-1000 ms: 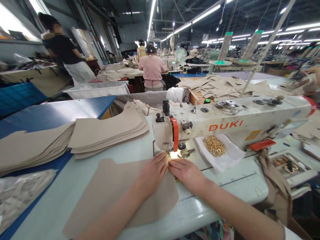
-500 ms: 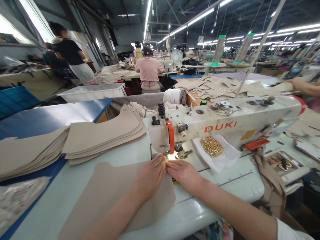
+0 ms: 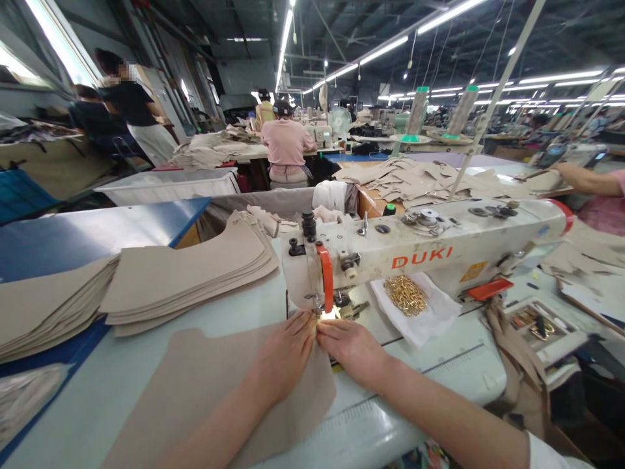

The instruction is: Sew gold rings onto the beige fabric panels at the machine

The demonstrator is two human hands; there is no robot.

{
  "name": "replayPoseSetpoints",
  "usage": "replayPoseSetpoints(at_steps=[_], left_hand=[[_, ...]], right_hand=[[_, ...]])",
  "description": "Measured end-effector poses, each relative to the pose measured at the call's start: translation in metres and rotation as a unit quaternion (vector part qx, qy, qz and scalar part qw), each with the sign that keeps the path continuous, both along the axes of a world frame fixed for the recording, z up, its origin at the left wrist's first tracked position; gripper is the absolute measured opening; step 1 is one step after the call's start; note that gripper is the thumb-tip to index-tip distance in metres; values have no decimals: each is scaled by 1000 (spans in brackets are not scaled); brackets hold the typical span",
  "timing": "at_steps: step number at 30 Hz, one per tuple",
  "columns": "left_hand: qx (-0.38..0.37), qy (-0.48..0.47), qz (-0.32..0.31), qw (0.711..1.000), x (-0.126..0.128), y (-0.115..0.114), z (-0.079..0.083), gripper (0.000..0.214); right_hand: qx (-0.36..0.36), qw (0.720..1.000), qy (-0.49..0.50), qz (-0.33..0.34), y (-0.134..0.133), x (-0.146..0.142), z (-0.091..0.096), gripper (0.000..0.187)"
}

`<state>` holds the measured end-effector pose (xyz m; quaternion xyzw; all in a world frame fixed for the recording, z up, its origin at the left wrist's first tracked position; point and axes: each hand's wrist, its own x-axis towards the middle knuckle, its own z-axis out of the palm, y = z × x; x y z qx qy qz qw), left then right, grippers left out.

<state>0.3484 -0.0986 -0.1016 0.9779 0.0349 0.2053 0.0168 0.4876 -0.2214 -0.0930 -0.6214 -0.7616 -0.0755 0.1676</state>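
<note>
A flat beige fabric panel [image 3: 195,378] lies on the pale table, its upper right part under my left hand [image 3: 286,355]. The fingers of that hand are pressed together on the panel, tips beside the lit needle area of a white sewing machine [image 3: 430,251]. From the other side my right hand [image 3: 354,348] meets it, fingers closed and tips almost touching the left ones. What lies between the right fingertips is too small and covered to make out. A red-orange guard [image 3: 325,277] stands just above the fingertips.
Stacked beige panels [image 3: 190,280] lie left of the machine. Gold metal rings [image 3: 406,295] sit on a white cloth [image 3: 452,312] under the machine arm. A parts tray [image 3: 561,342] is at right. Cut pieces [image 3: 395,179] cover the table behind; co-workers are beyond and at right.
The view has shifted slightly, so the whole scene sits a little lower and further left. Both hands keep the same place at the needle; the panel shows no clear movement.
</note>
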Motion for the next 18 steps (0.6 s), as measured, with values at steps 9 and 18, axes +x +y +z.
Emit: replayPoseSetpoints(at_steps=[9,18], left_hand=[[-29,7,17,999,1,1,-1,36],[-49,50,44,997,2,-3,5,38]], right_hand=[[2,1000,-4,1,-1,0,-1,10],[13,1000,7,0,0,0,-4,11]])
